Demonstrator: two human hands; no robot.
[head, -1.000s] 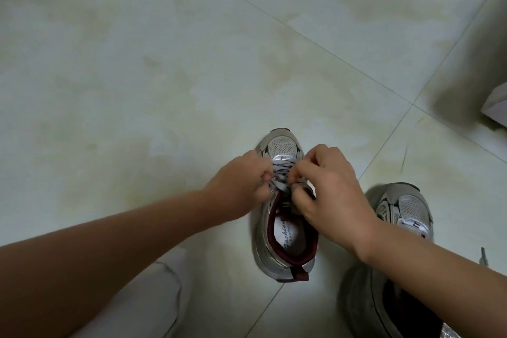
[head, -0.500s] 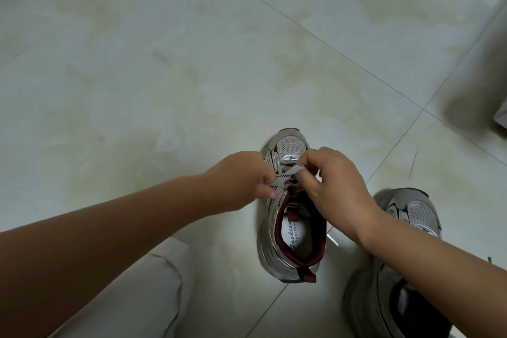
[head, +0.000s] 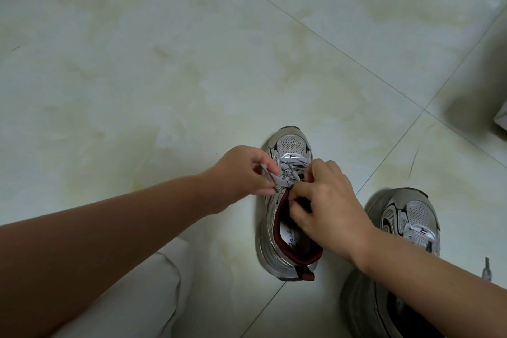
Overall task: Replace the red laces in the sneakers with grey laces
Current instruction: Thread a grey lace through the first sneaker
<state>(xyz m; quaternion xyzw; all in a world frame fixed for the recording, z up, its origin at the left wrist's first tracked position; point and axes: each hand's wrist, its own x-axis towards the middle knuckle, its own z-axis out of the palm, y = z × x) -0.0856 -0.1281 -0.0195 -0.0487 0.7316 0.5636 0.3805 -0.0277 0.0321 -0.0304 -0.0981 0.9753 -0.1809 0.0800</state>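
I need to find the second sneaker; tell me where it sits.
In the head view the second sneaker stands on the floor at lower right, right of the sneaker being laced, partly hidden under the right forearm.

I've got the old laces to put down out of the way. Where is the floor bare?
The floor lies bare left of and beyond the middle sneaker. It is crowded between that shoe and the second sneaker, where the right hand works; the left hand pinches the grey lace.
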